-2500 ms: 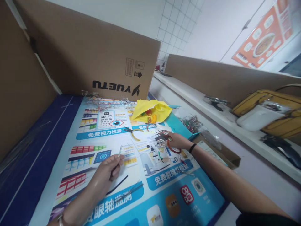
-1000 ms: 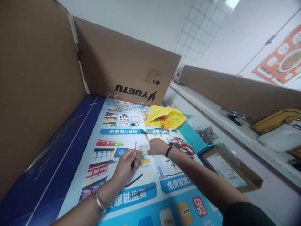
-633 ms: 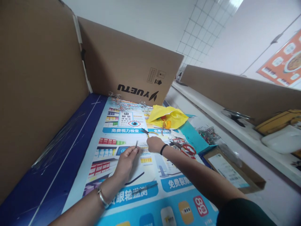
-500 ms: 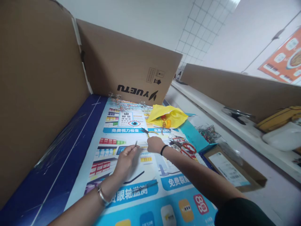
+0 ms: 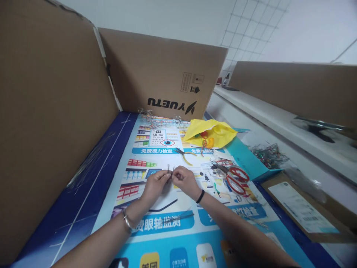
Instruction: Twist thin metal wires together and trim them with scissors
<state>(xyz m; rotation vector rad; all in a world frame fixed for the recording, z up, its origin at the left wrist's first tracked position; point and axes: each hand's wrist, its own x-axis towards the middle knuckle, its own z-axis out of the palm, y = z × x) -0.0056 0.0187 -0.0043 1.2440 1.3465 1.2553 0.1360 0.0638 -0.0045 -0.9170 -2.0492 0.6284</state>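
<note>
My left hand [image 5: 155, 185] pinches thin dark wires [image 5: 168, 167] that stick up above its fingertips. Close beside it on the right, my right hand [image 5: 186, 181] is closed at the same wires, its fingertips almost touching those of the left. Yellow-handled pliers [image 5: 186, 155] lie on the printed sheet [image 5: 164, 234] just beyond my hands. Below the hands, a small bundle of thin dark wires [image 5: 178, 217] rests on the sheet.
Red-handled scissors [image 5: 235, 178] lie at the right among small scraps. Behind them are a yellow bag [image 5: 225, 134] and a blue box with tangled wires [image 5: 269, 156]. Cardboard panels [image 5: 167, 70] stand at the back and left. Long thin wires [image 5: 89, 160] lie at left.
My right hand has let go of the pliers and come toward my left hand, closing at the wires. The view has shifted slightly.
</note>
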